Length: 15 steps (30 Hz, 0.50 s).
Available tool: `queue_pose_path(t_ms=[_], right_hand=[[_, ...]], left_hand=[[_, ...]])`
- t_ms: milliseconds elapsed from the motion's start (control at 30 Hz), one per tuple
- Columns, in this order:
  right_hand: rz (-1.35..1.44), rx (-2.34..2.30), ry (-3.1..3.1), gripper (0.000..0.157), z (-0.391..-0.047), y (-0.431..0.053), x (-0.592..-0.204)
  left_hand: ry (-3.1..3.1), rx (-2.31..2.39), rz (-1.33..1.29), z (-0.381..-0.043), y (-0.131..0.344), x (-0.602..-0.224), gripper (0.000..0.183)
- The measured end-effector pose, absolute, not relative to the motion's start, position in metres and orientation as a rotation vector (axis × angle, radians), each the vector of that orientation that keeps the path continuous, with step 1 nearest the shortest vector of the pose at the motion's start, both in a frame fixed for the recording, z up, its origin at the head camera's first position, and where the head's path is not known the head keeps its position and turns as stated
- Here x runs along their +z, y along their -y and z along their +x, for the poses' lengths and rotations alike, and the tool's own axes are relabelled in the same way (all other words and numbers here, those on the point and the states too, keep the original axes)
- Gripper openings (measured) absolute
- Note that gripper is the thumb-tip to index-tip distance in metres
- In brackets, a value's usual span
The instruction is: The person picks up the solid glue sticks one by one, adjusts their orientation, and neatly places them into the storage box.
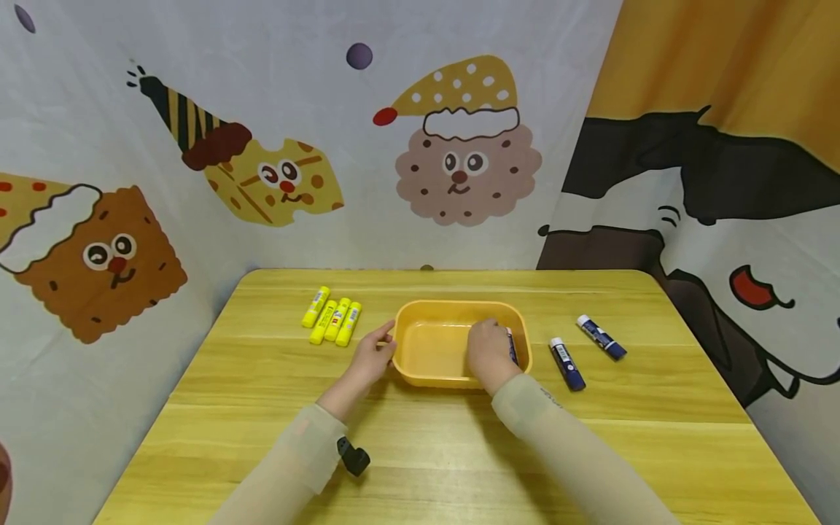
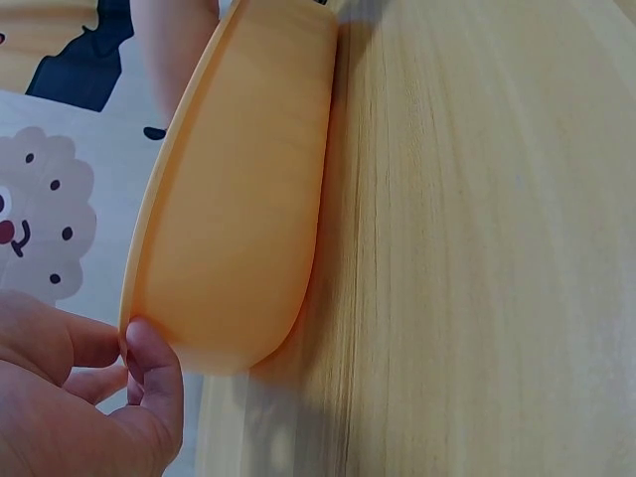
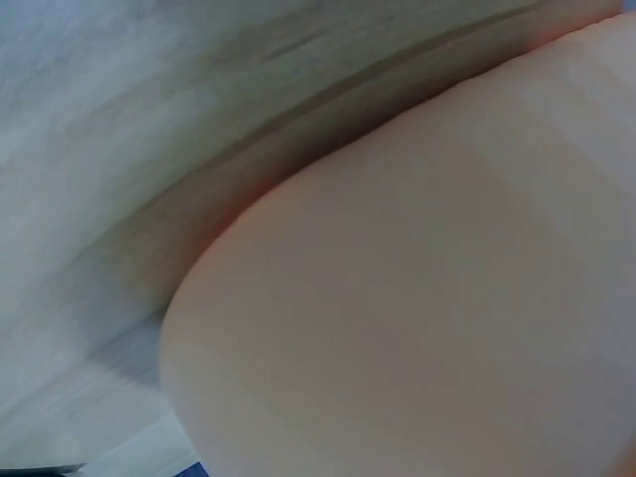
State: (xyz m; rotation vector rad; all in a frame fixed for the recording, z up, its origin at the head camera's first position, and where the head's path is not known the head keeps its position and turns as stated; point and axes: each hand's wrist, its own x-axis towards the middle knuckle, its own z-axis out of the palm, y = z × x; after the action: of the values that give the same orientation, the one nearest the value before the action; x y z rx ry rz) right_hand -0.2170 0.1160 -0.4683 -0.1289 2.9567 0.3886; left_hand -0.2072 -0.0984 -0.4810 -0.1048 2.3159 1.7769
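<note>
A shallow orange plastic basket (image 1: 420, 380) sits on the table. My left hand (image 1: 374, 356) pinches its left rim between thumb and fingers, as the left wrist view shows with the basket wall (image 2: 238, 189) beside the hand (image 2: 89, 388). My right hand (image 1: 488, 354) reaches down inside the basket's right half, knuckles up; its fingertips are hidden. Just right of that hand, a dark blue glue stick (image 1: 512, 348) with a white cap shows inside the basket, partly covered. Whether the fingers hold it cannot be seen. The right wrist view has mostly the basket's outer wall (image 3: 397, 298).
Several yellow glue sticks (image 1: 333, 319) lie side by side left of the basket. Two dark blue glue sticks lie to its right, one nearer (image 1: 567, 364) and one farther (image 1: 601, 337). The wooden table (image 1: 433, 452) ends at a cartoon-printed cloth (image 1: 367, 240).
</note>
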Motion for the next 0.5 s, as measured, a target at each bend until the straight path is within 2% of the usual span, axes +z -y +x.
queue_pose_path(t_ms=[133,367,500], right_hand=[[-0.118,0.374,-2.959,0.026,-0.216,-0.116,-0.465],[-0.023,0.088,-3.001,0.027,-0.213,-0.115,-0.457],[-0.03,0.111,-3.006,0.028,-0.211,-0.115,-0.453]], left_hand=[[-2.311,1.781,-0.105,-0.207,0.099,-0.481,0.048],[-2.312,1.785,-0.12,-0.207,0.099,-0.482,0.048],[-2.318,1.784,-0.118,-0.207,0.098,-0.481,0.048]])
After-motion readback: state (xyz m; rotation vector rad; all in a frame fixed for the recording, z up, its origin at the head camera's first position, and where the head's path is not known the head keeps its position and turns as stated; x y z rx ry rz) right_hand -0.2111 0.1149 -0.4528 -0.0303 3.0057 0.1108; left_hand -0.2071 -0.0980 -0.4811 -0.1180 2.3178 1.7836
